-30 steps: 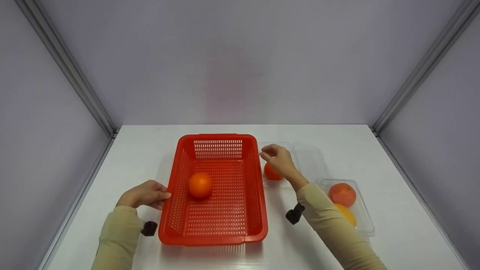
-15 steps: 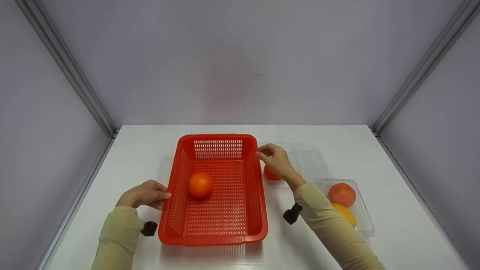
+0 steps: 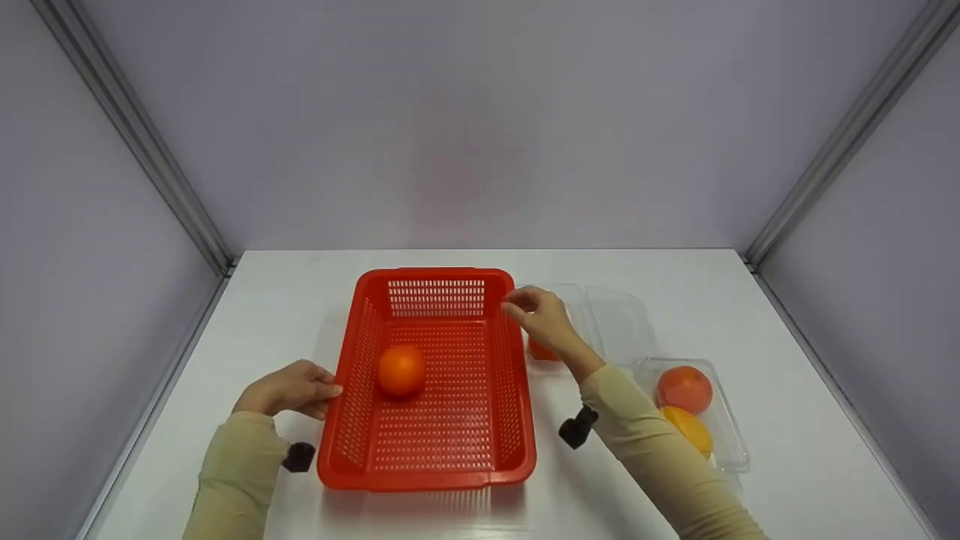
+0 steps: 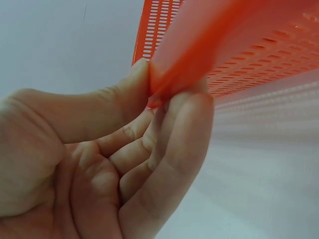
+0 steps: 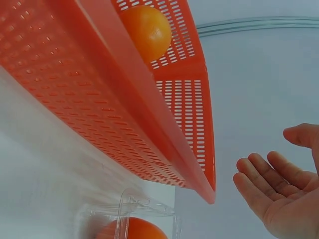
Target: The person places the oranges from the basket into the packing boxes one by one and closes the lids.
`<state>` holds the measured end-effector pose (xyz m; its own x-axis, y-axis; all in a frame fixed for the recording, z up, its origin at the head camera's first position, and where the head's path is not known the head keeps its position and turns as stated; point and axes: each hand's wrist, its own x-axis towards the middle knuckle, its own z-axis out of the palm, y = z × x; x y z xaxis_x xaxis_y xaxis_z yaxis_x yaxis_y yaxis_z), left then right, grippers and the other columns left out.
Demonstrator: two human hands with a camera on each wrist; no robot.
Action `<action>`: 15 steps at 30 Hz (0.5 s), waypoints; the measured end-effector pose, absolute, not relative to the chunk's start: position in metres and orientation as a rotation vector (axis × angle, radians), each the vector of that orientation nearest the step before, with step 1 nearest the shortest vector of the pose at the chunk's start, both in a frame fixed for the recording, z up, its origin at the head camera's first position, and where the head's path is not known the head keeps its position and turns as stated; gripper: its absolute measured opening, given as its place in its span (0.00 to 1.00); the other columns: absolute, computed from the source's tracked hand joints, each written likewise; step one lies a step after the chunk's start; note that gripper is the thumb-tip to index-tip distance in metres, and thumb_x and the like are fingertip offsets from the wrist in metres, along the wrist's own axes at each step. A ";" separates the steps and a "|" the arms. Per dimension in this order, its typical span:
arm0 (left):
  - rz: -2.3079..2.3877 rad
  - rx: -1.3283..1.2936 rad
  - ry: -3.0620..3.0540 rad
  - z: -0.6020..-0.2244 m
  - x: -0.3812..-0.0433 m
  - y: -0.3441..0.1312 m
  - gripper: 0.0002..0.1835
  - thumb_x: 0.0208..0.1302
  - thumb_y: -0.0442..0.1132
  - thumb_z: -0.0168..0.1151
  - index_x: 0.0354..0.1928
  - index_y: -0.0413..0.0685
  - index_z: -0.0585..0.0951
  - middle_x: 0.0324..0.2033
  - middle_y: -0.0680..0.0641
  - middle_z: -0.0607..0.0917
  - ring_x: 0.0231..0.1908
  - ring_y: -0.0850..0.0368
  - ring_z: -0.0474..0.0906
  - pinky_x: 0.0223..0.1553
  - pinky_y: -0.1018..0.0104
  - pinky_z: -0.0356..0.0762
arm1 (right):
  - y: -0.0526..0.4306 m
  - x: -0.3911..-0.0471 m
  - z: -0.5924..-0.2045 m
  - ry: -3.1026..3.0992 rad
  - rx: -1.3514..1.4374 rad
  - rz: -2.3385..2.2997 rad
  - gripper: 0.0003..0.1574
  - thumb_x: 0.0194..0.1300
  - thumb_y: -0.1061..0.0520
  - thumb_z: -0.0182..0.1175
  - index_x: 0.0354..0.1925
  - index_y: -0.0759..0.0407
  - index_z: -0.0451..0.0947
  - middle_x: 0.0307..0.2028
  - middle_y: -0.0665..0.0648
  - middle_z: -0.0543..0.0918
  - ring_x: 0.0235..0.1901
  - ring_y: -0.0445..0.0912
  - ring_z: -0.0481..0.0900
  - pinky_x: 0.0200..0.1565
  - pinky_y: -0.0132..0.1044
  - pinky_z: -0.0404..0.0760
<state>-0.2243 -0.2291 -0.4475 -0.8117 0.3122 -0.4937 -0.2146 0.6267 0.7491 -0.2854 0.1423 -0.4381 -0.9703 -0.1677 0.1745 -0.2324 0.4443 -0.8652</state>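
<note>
The person's left hand (image 3: 289,388) pinches the left rim of a red, rectangular, perforated plastic basket (image 3: 450,481) between thumb and fingers. The right hand (image 3: 546,319), fingers loosely bent and parted from the thumb, holds nothing near the basket's far right rim. A round, glossy orange fruit (image 3: 401,370) rests inside the basket, left of its middle. Right of the basket, a clear plastic box (image 5: 124,211) holds another round orange fruit (image 5: 144,229); nearer and further right, a clear rectangular plastic tray (image 3: 733,431) bears a reddish-orange round fruit (image 3: 684,389) and a yellow-orange one (image 3: 691,435).

Plain pale-lilac walls (image 3: 480,135) enclose a glossy white table (image 3: 802,465) on three sides; grey strips (image 3: 139,142) line both rear corners.
</note>
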 end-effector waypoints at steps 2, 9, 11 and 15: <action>1.138 0.082 2.247 -0.447 -0.224 -0.230 0.18 0.71 0.39 0.54 0.51 0.27 0.78 0.27 0.52 0.85 0.25 0.67 0.81 0.38 0.66 0.86 | 0.141 -0.286 -0.437 -2.606 0.378 1.579 0.14 0.65 0.61 0.60 0.46 0.71 0.78 0.43 0.68 0.84 0.46 0.57 0.82 0.51 0.46 0.82; 1.142 0.074 2.248 -0.447 -0.224 -0.230 0.18 0.70 0.40 0.56 0.50 0.28 0.78 0.27 0.52 0.85 0.25 0.66 0.82 0.39 0.64 0.86 | 0.134 -0.286 -0.435 -2.615 0.365 1.632 0.14 0.66 0.60 0.60 0.47 0.69 0.78 0.45 0.67 0.84 0.47 0.55 0.82 0.50 0.41 0.81; 1.139 0.070 2.251 -0.447 -0.224 -0.230 0.19 0.70 0.40 0.56 0.50 0.28 0.78 0.27 0.52 0.85 0.25 0.66 0.82 0.40 0.63 0.86 | 0.131 -0.286 -0.433 -2.618 0.356 1.660 0.14 0.66 0.59 0.59 0.48 0.67 0.78 0.46 0.66 0.83 0.48 0.55 0.81 0.50 0.40 0.80; 1.136 0.065 2.253 -0.447 -0.224 -0.229 0.18 0.70 0.40 0.56 0.50 0.29 0.78 0.27 0.52 0.85 0.25 0.66 0.81 0.40 0.63 0.86 | 0.126 -0.284 -0.432 -2.600 0.361 1.682 0.14 0.66 0.60 0.60 0.47 0.68 0.79 0.46 0.66 0.83 0.47 0.54 0.81 0.48 0.38 0.80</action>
<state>-0.2236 -0.2294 -0.4472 -0.8141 0.3022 -0.4959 -0.2192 0.6309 0.7442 -0.2843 0.1262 -0.4321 -0.9729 -0.1801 0.1453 -0.2063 0.3911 -0.8969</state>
